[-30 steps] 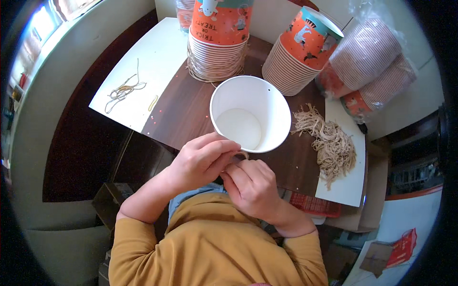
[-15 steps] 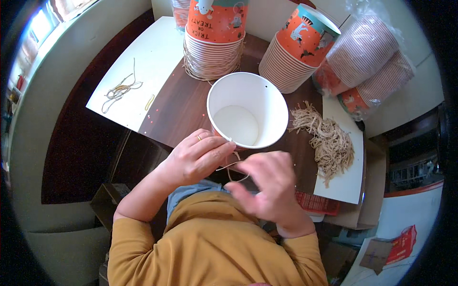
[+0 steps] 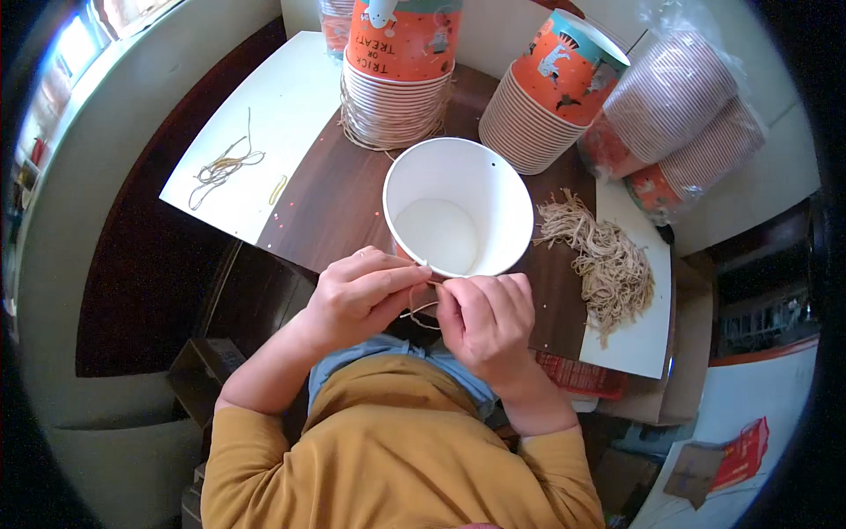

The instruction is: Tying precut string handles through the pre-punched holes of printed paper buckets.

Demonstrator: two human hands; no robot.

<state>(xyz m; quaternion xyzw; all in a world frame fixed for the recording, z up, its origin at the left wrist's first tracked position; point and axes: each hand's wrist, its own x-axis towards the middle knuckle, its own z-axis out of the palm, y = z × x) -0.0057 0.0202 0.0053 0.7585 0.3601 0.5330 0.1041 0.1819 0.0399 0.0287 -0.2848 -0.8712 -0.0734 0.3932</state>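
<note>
A paper bucket (image 3: pixel 458 167), white inside, stands on the table in front of me with its mouth tipped toward me. One small dark hole shows near its far right rim. At the near rim, my left hand (image 3: pixel 359 295) is closed in a pinch on a thin tan string (image 3: pixel 425 323). My right hand (image 3: pixel 486 316) is closed beside it, fingertips pinching the same string close to the rim. A loop of the string hangs below, between the two hands. Fingers hide the exact spot where the string meets the bucket.
Stacked orange and teal paper buckets stand at the back (image 3: pixel 397 97) and back right (image 3: pixel 538 115). More bucket stacks in clear plastic (image 3: pixel 679 115) lie far right. A bundle of tan strings (image 3: pixel 608 269) lies on the right; a few loose strings (image 3: pixel 225 167) lie on the left.
My right hand, blurred and spread before, has moved up and left to the rim and closed on the string. The hanging loop has become smaller. The left hand stays at the rim.
</note>
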